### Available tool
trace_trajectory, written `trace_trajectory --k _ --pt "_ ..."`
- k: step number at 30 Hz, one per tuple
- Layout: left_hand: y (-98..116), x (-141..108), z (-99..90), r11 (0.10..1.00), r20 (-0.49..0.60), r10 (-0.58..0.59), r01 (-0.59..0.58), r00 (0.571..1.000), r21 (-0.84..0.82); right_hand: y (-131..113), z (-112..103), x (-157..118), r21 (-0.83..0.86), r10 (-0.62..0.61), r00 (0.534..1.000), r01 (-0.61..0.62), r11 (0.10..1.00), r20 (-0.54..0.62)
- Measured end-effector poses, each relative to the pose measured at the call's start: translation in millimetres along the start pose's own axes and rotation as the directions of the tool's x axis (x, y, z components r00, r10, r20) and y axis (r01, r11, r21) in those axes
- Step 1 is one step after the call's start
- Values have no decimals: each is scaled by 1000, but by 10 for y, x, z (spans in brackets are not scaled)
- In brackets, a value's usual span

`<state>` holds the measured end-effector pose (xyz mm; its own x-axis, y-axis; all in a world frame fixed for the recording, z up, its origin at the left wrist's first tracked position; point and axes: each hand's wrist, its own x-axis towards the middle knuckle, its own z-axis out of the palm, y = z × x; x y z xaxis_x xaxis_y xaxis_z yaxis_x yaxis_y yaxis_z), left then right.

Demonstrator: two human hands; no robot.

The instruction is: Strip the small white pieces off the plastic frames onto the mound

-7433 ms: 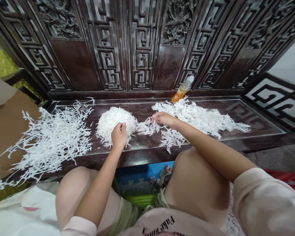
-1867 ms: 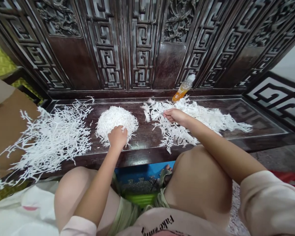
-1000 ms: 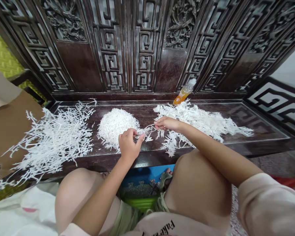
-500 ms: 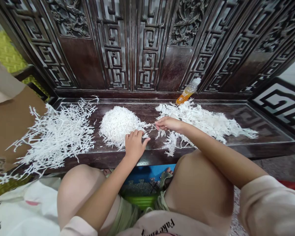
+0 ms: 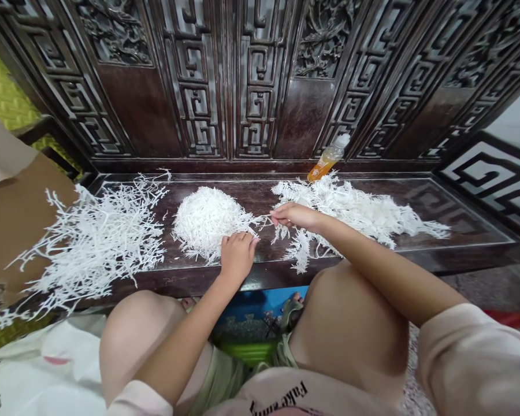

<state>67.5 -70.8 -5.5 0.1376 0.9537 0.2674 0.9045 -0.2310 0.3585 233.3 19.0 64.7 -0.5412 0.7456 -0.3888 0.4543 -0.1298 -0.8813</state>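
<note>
My right hand [image 5: 294,215] is closed in a pinch on the end of a thin white branched stem [image 5: 263,218], which points left toward the middle pile. My left hand [image 5: 237,254] lies at the right front edge of a round pile of small white pieces [image 5: 208,219]. Its thumb is drawn against the fingers, and a small white piece [image 5: 255,236] shows at the thumb tip. Beneath and behind my right forearm spreads a heap of white leafy sprigs [image 5: 364,214]. Farther left is a loose heap of bare white branched stems [image 5: 108,242].
Everything rests on a dark wooden bench [image 5: 260,193] with a carved back [image 5: 147,115]. A bottle of orange drink [image 5: 327,159] stands behind the right heap. Brown cardboard [image 5: 8,231] is at the left, above a white printed bag [image 5: 47,364].
My left thumb has closed in toward the fingers, where it stood apart before. My right hand keeps its pinch on the stem. The view has shifted slightly.
</note>
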Motion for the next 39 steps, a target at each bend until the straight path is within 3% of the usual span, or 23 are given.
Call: trace_trajectory --k 3,7,13,22,25,28,31,33,36,39 --pt "17 -2 -5 998 1 25 -25 1000 -65 7 -29 36 52 -10 989 18 999 -150" --pt "79 -12 -43 980 -37 105 -110 994 -165 14 -110 68 194 46 936 25 981 -349" --pt "173 -32 -148 939 -154 80 -126 985 -321 34 -165 145 369 192 920 -57 928 -341" --pt "215 -106 -276 913 -157 181 -225 971 -340 121 -94 294 312 278 891 -166 935 -358" --pt "188 -119 -324 906 -177 155 -212 972 -367 123 -64 259 229 212 914 -136 964 -347" --pt "125 -87 -360 876 -194 58 -143 979 -461 137 -49 210 -34 69 936 -85 996 -345" --pt "60 -25 -367 795 -175 -61 -58 983 -604 119 -2 171 -335 -126 937 10 942 -325" --pt "31 13 -358 726 -142 -105 -21 984 -687 61 65 144 -436 -273 922 135 890 -273" --pt "6 45 -341 642 -93 -164 35 982 -766 -73 197 86 -371 -395 912 331 868 -108" --pt "-17 56 -328 574 -57 -215 79 975 -815 -184 312 19 -216 -382 918 396 893 103"
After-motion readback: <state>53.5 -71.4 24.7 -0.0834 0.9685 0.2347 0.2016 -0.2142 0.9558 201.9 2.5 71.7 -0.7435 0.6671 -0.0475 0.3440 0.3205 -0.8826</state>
